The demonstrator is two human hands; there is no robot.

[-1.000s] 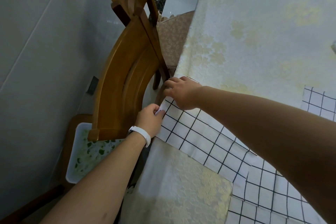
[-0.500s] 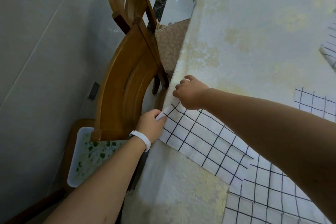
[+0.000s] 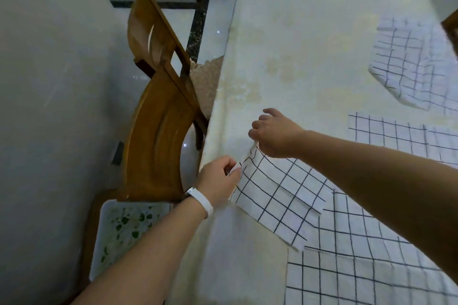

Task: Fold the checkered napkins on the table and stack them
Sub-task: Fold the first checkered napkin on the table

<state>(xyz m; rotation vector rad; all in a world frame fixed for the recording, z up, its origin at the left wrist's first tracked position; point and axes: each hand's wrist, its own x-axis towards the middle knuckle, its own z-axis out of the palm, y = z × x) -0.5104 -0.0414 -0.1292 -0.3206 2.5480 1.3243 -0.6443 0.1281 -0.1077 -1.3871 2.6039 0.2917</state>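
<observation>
Left hand (image 3: 218,181), right hand (image 3: 275,134) pinching napkin (image 3: 280,195), tray (image 3: 99,242) nearby

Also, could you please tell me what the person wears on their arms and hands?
The left forearm and right forearm are bare, no sleeves in view. The left wrist carries a white band with a small silvery piece. The left hand and right hand are ungloved; no rings show.

Both forearms extended forward. Left hand (image 3: 218,181) nearer, fingers curled, pinching. Right hand (image 3: 275,134) farther, knuckles up, pinching.
</observation>
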